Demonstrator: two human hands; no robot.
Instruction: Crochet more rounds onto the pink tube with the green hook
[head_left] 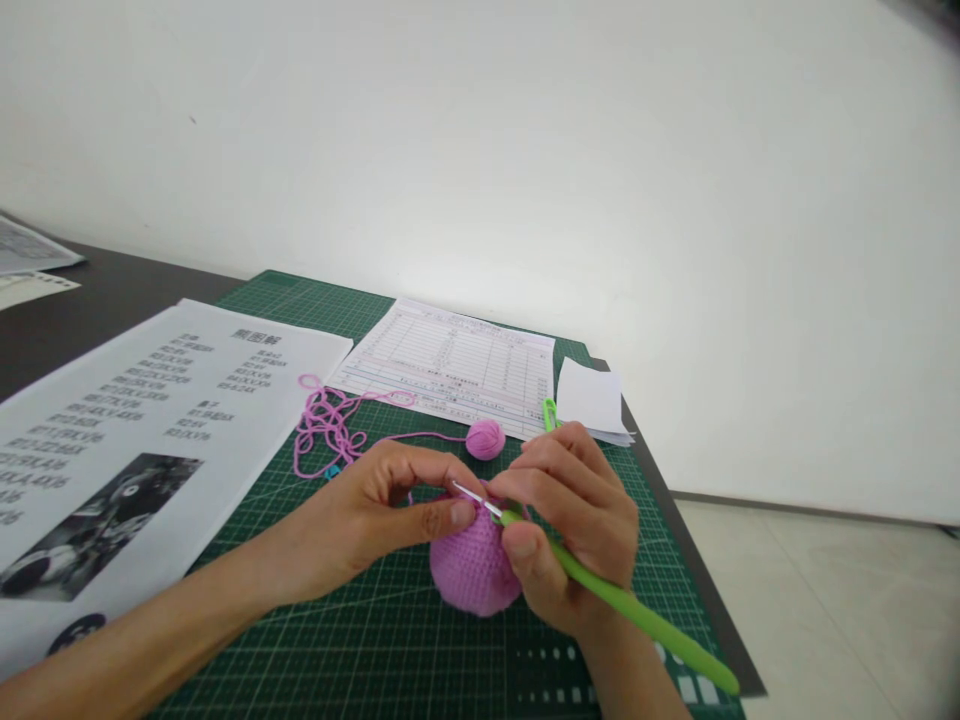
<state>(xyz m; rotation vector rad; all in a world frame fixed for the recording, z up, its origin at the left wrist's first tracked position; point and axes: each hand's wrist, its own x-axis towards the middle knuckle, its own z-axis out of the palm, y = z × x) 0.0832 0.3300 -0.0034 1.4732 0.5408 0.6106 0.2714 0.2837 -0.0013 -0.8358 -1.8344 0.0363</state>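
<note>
A round pink crochet piece (476, 575) is held just over the green cutting mat (375, 650), between the two hands. Its top edge is pinched by the thumb and fingers of the left hand (409, 500). The crochet hook (637, 608) is gripped by the right hand (577, 525), with its thin metal tip laid at that edge. A good part seems to be done, since many rows have been built into a smooth, curved bowl shape. Whether the top has been closed cannot be told, as it is hidden by the fingers. Some pink yarn is left unworked, in a loose, curly tangle (330, 428) and a small, tightly wound yarn ball (486, 439). The crochet piece looks soft and bumpy, with tiny stitches set in neat lines. The hook's green handle looks thick and smooth. Flat paper is seen too: a printed pattern sheet (247, 385) and a lined chart (457, 360).
</note>
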